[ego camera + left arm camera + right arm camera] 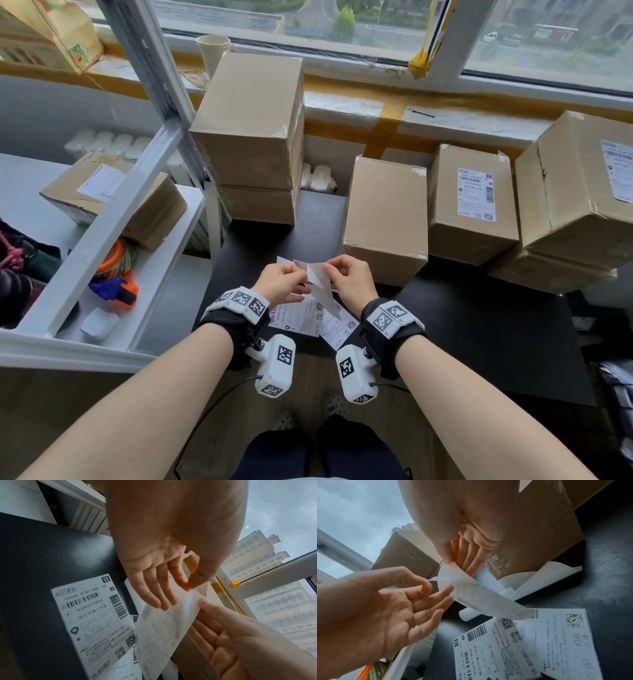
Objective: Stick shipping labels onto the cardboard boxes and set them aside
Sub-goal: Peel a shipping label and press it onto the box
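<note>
Above the black table [479, 325] I hold one white shipping label [320, 284] between both hands. My left hand [301, 277] pinches its top corner with thumb and forefinger [188, 586]. My right hand [330, 270] pinches the same end [448, 562], and the label [479, 599] hangs curled below, its layers parting at the corner. Two more printed labels [301, 317] lie flat on the table under my hands. A plain cardboard box [385, 212] with no label on top stands just behind my right hand.
Two stacked plain boxes [253, 137] stand at the back left. Labelled boxes [474, 202] line the right under the window. White backing sheets [539, 577] lie by the plain box. A white shelf [102, 240] on the left holds an orange tape dispenser [116, 287] and a labelled box [113, 198].
</note>
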The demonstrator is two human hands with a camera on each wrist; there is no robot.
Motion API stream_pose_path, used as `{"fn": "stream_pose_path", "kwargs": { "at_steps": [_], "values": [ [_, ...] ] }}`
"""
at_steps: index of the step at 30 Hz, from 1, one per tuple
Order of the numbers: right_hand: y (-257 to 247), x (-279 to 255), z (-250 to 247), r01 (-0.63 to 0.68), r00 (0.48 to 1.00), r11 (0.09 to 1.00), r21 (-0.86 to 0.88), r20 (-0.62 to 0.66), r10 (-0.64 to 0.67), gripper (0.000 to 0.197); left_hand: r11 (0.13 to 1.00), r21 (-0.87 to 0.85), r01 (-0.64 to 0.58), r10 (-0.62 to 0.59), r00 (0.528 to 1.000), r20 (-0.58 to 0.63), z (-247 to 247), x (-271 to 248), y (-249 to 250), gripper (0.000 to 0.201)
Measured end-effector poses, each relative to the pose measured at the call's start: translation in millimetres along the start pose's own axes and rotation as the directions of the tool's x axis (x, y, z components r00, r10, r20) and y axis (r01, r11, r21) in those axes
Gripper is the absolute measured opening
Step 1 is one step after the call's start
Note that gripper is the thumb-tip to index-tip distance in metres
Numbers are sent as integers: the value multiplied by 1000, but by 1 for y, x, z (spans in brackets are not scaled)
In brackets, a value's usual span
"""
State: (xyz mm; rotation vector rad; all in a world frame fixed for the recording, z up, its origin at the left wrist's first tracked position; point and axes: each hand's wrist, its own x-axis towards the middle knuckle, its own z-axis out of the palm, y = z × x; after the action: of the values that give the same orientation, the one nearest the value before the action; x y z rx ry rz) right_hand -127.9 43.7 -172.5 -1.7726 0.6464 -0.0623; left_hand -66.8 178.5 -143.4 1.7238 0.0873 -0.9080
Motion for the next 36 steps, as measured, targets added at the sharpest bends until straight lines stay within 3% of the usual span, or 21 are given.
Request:
{"fn": "stream_pose_path", "kwargs": {
  "at_steps": [3, 7, 13, 21, 24, 36],
  "values": [
    [-1, -2, 7, 18, 1000, 1000, -26, 16, -17, 20, 998, -43, 49, -48, 999, 19, 2, -1, 2, 14],
    [-4, -6, 14, 41, 999, 999, -10, 13, -41, 18, 999, 11, 31, -31, 999, -3, 3, 0, 0, 28],
    [-3, -3, 17, -16, 1000, 999, 28, -18, 16, 20, 1000, -28, -6, 5, 1000, -20, -7, 4, -11, 12],
    [-4, 3, 5, -18, 978, 999, 45, -205, 27, 15, 999, -5, 33, -34, 981, -192, -29, 17, -39, 7],
    [-9, 3, -3, -9, 959, 999, 49, -282, 23, 16, 997, -35, 75, -81, 966, -247, -34, 24, -53, 14],
    [-7, 0, -25, 34, 882, 996, 86, -472, 11, 20, 987, -16, 158, -155, 940, -304, -36, 47, -80, 5]
  ]
}}
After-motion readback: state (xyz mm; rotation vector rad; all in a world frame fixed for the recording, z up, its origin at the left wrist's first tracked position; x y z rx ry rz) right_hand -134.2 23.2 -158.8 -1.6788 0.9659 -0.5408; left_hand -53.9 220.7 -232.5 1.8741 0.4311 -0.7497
